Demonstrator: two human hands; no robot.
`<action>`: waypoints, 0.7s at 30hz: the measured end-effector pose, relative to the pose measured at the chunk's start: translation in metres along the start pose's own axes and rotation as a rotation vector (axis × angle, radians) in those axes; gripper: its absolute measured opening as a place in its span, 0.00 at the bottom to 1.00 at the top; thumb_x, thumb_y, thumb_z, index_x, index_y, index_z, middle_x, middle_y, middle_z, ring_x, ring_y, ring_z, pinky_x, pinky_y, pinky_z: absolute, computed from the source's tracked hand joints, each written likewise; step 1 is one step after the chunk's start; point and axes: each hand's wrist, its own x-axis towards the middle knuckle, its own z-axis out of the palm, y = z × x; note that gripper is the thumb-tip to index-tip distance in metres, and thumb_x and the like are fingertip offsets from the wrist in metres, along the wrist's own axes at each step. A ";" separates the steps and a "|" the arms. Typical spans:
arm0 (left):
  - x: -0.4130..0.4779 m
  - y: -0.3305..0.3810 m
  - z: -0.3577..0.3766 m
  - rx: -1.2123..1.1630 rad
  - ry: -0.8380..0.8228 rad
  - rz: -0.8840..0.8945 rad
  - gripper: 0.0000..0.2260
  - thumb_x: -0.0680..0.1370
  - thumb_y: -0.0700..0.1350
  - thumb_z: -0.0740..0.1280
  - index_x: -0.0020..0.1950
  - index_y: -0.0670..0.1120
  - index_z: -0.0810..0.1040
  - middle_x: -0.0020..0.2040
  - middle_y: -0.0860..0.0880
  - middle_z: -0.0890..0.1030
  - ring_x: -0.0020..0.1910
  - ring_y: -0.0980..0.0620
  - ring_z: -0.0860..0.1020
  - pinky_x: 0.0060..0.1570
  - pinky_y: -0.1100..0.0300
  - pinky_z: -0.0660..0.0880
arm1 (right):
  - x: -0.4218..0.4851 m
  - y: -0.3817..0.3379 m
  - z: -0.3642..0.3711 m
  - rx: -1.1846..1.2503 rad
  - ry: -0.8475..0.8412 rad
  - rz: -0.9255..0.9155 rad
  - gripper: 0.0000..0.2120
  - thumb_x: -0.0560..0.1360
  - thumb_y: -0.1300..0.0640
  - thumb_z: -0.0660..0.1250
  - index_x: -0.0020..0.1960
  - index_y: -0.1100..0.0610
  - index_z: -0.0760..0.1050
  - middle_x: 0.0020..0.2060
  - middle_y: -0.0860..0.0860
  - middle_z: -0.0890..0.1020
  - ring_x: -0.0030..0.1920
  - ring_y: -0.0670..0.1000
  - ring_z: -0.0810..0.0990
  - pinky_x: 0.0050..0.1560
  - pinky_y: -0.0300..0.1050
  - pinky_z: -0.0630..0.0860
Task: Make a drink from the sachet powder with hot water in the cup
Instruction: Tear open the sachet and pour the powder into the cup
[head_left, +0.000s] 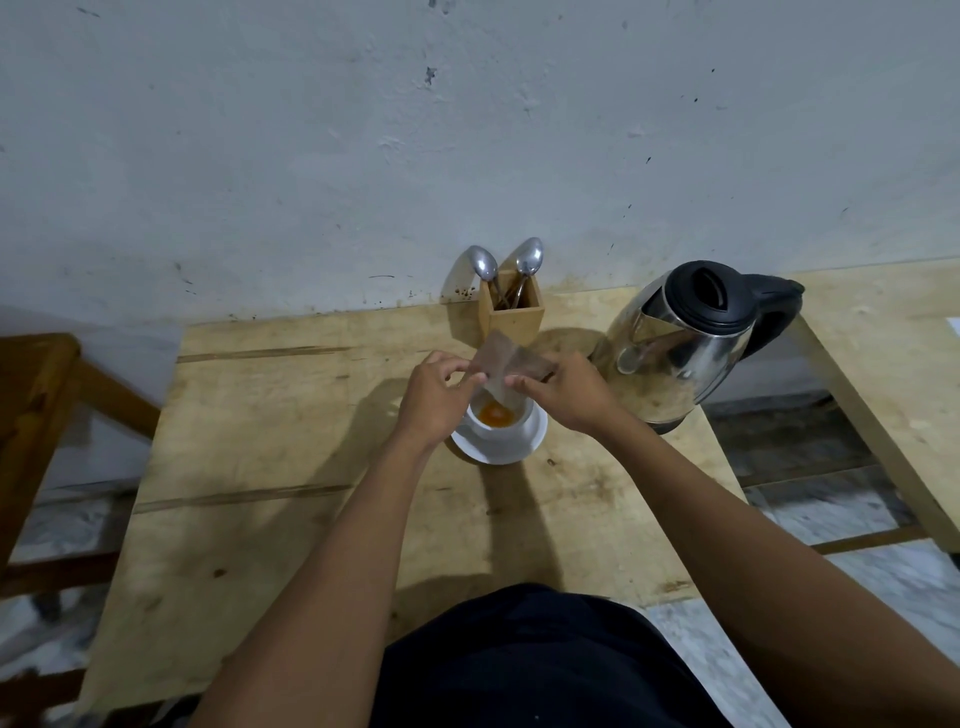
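Note:
A white cup (503, 429) stands on a white saucer (535, 439) near the back middle of the wooden table. Orange powder (496, 414) lies in the cup's bottom. A brownish sachet (506, 362) is tipped over the cup, its lower end inside the rim. My left hand (434, 397) pinches the sachet's left edge, and my right hand (569, 392) pinches its right side. A steel kettle (685, 345) with a black lid and handle stands just right of my right hand.
A wooden holder (511, 316) with two upright spoons (529, 258) sits against the wall behind the cup. The table (270, 431) ends just right of the kettle, with a second wooden surface (883, 338) farther right. A wooden chair (41, 395) stands at the left.

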 end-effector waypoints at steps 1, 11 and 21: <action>0.000 -0.001 0.000 0.009 0.008 0.008 0.08 0.76 0.45 0.70 0.51 0.43 0.83 0.51 0.52 0.76 0.51 0.53 0.76 0.48 0.61 0.69 | 0.000 0.000 0.001 0.017 -0.012 0.007 0.10 0.73 0.46 0.73 0.50 0.49 0.86 0.33 0.40 0.84 0.37 0.43 0.81 0.38 0.41 0.72; 0.000 -0.005 -0.001 0.032 -0.009 0.028 0.10 0.74 0.46 0.72 0.51 0.41 0.85 0.48 0.52 0.77 0.49 0.50 0.78 0.51 0.54 0.76 | 0.004 -0.003 0.000 0.038 0.103 0.028 0.12 0.71 0.44 0.74 0.47 0.51 0.86 0.42 0.45 0.86 0.45 0.47 0.83 0.48 0.48 0.80; 0.003 -0.001 -0.001 0.089 -0.004 0.030 0.11 0.74 0.48 0.71 0.51 0.43 0.85 0.48 0.53 0.77 0.49 0.51 0.77 0.50 0.55 0.75 | 0.003 -0.010 -0.003 -0.157 0.177 -0.030 0.12 0.73 0.42 0.72 0.49 0.49 0.85 0.43 0.45 0.86 0.39 0.44 0.78 0.50 0.46 0.75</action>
